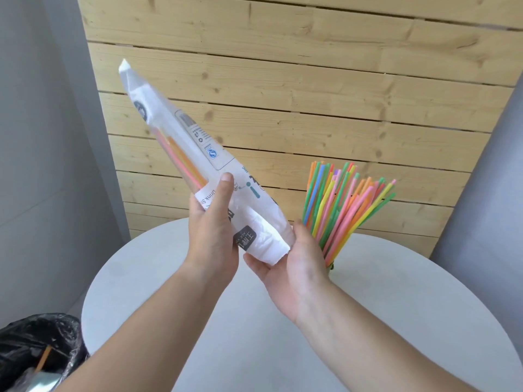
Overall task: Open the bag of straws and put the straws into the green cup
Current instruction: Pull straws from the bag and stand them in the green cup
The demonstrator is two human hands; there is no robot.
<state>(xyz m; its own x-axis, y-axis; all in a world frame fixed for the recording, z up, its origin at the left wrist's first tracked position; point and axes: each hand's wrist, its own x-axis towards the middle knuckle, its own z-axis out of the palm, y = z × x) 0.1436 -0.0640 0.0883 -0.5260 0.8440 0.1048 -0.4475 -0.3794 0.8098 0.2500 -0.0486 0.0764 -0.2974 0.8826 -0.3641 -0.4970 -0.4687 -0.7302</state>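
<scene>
With left hand [212, 222] gripping the bag [175, 137] midway, mouth tilted down toward right hand [294, 264] spread empty beneath, the last straws [181, 157] sit high inside, so tip steeper and shake them into the palm, then into the mostly hidden green cup [331, 266] at right.

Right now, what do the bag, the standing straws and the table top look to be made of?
The bag looks like thin plastic film, part clear, part printed white: it creases and its contents show through. The straws seem plastic: smooth, bright solid colours. The table top is matte pale grey, uniform; material unclear, perhaps painted or laminate.
</scene>
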